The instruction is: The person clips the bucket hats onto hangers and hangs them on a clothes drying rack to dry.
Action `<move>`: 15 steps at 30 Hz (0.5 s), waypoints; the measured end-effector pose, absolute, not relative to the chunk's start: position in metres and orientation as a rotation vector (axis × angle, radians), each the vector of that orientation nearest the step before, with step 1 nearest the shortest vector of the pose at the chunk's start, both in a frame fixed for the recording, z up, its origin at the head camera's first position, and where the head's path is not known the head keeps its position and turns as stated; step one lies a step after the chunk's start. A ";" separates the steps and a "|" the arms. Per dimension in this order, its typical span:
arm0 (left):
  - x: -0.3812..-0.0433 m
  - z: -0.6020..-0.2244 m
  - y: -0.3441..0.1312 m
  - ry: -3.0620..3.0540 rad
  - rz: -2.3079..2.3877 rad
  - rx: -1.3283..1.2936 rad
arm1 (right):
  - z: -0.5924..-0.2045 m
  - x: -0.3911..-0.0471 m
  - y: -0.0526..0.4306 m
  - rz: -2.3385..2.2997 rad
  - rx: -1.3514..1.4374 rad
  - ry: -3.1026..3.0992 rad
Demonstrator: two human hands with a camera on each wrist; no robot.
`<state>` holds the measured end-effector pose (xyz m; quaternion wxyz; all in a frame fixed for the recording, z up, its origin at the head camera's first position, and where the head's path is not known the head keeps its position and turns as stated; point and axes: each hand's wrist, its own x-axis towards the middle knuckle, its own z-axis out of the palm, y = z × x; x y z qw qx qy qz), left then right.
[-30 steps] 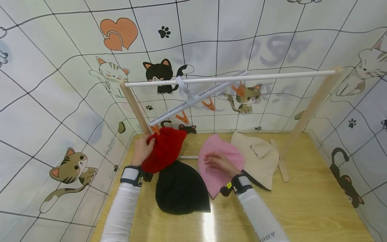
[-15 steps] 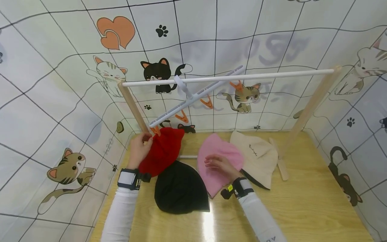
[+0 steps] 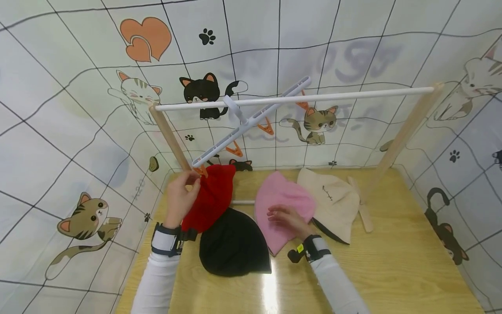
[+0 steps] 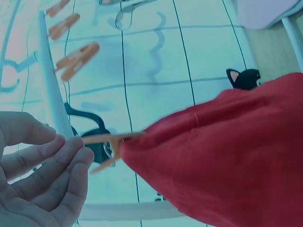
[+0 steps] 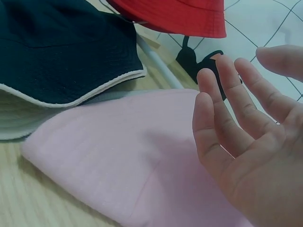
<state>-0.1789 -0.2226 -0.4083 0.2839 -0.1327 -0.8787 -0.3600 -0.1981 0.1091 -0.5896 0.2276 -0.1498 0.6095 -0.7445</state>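
"How far along?"
"One of four, I'd judge: the red hat (image 3: 213,200) hangs by an orange clip (image 3: 202,171) from the hanger's (image 3: 245,127) lower left end. The black hat (image 3: 235,244), pink hat (image 3: 286,192) and cream hat (image 3: 333,200) lie loose, lower than the hanger; its three other clips (image 3: 235,151) bear nothing."
"Hands?"
"Left hand (image 3: 181,200) loosely bent at that hanger end, apparently gripping nothing; right hand (image 3: 288,220) relaxed, empty, below the hanger."
"Materials?"
"Soft, floppy cloth domes; smooth, slotted hanger."

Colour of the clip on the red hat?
Orange clip; shows best in the left wrist view.
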 end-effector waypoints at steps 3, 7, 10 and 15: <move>-0.173 -0.407 -0.216 -2.394 -0.936 -0.409 | -0.590 -0.196 0.109 -2.048 -0.396 1.683; -0.168 -0.415 -0.208 -2.501 -0.907 -0.478 | -0.590 -0.194 0.110 -2.050 -0.374 1.674; -0.165 -0.424 -0.203 -2.585 -0.915 -0.534 | -0.591 -0.192 0.110 -2.054 -0.352 1.663; -0.161 -0.441 -0.194 -2.688 -1.013 -0.616 | -0.594 -0.189 0.110 -2.063 -0.319 1.638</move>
